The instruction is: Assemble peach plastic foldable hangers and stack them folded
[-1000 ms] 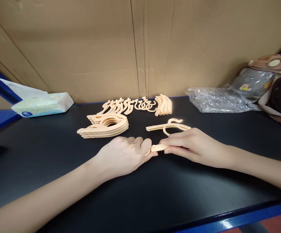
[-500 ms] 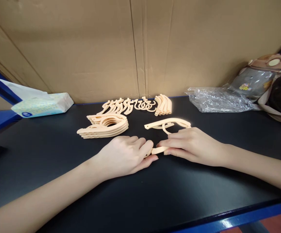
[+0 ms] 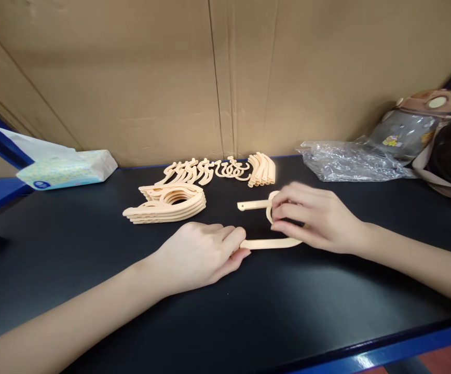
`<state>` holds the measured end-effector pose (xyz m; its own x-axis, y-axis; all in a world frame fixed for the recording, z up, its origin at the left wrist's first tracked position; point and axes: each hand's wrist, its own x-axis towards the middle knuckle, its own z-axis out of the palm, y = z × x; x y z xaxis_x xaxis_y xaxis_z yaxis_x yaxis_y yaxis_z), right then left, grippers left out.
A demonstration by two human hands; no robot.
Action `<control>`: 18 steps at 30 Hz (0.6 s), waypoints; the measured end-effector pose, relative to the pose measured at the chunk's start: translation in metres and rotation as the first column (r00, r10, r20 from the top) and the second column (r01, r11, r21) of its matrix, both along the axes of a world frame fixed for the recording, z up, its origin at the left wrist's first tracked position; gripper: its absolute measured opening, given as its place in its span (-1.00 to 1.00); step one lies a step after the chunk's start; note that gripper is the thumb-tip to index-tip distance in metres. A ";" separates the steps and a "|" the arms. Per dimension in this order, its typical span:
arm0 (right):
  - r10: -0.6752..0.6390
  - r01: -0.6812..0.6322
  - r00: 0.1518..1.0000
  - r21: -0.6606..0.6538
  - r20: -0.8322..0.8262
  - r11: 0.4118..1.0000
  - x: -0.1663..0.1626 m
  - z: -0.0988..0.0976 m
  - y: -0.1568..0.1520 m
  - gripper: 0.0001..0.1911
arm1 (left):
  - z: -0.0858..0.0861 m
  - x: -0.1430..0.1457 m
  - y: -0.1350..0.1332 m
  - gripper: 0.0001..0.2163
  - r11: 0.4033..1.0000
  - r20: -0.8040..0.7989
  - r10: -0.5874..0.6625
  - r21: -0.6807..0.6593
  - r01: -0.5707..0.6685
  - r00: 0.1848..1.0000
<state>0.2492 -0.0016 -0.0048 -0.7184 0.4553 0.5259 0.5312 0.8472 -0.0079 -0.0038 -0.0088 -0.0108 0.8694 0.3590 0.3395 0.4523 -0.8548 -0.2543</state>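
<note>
A cream plastic folding hanger (image 3: 268, 244) lies low over the black table, one arm near me and the other farther off. My left hand (image 3: 205, 252) is closed, thumb and forefinger pinching the left end of the near arm. Over the hanger's right part sits my right hand (image 3: 314, 218), its fingers curled round the middle beside the curved hook and hiding the joint. The far arm (image 3: 252, 205) points left with a small hole at its tip. Left of it, behind my left hand, is a stack of folded hangers (image 3: 166, 205).
Along the back lie loose curved arms (image 3: 188, 171), several hooks (image 3: 232, 169) and a bundle of hanger arms (image 3: 262, 169). A tissue pack (image 3: 67, 169) is at the left. At the right are a clear plastic bag (image 3: 353, 161) and a bottle (image 3: 412, 124). Cardboard (image 3: 151, 78) stands behind.
My right hand has moved right and back from the near arm to the hanger's middle. The near arm now shows more of its length. My left hand keeps its pinch, almost unmoved.
</note>
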 end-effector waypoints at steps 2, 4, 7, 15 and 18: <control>-0.068 0.070 0.997 0.063 -0.020 0.996 0.004 0.002 0.005 -0.74 | 0.000 0.001 0.000 -0.75 1.000 0.005 0.005 0.002 -0.005 1.000; -0.108 0.108 0.994 0.085 -0.005 0.990 0.008 0.002 0.010 -0.73 | 0.000 0.001 0.001 -0.75 1.000 0.009 0.011 0.004 -0.011 1.000; -0.121 0.118 0.991 0.054 0.051 0.992 0.010 0.001 0.014 -0.74 | 0.000 0.001 0.001 -0.76 1.000 0.010 0.017 -0.004 -0.017 1.000; -0.176 0.187 0.980 -0.131 0.088 0.974 0.008 -0.003 0.013 -0.70 | 0.005 -0.002 0.003 -0.91 0.976 0.002 -0.072 -0.204 0.071 0.997; -0.200 0.208 0.978 -0.161 0.064 0.965 0.010 -0.004 0.014 -0.72 | 0.007 -0.002 0.004 -0.87 0.979 0.000 -0.087 -0.185 0.086 0.996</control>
